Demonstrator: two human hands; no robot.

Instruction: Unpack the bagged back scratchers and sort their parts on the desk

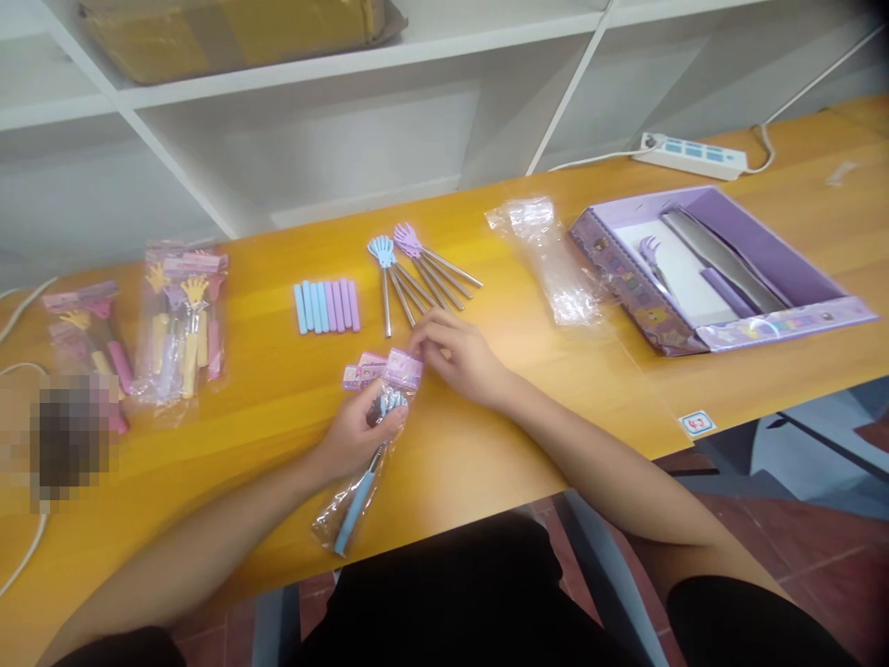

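My left hand (357,431) is closed around the upper part of a clear bag with a blue back scratcher (356,509) inside, its handle slanting toward the table's front edge. At the bag's top is a printed purple header card (403,369), and the fingers of my right hand (455,357) are bent together at the card's right corner. More header cards (361,372) lie just left of it. Beyond my hands are blue hand-shaped heads on metal rods (381,252), purple heads on rods (408,241), and a row of blue and purple handle sleeves (326,306).
Bagged back scratchers (187,324) lie at left, beside a blurred patch. Empty clear bags (548,259) lie right of the rods. A purple display box (653,320) holds a purple scratcher. A power strip (691,156) stands near the white shelving (361,69).
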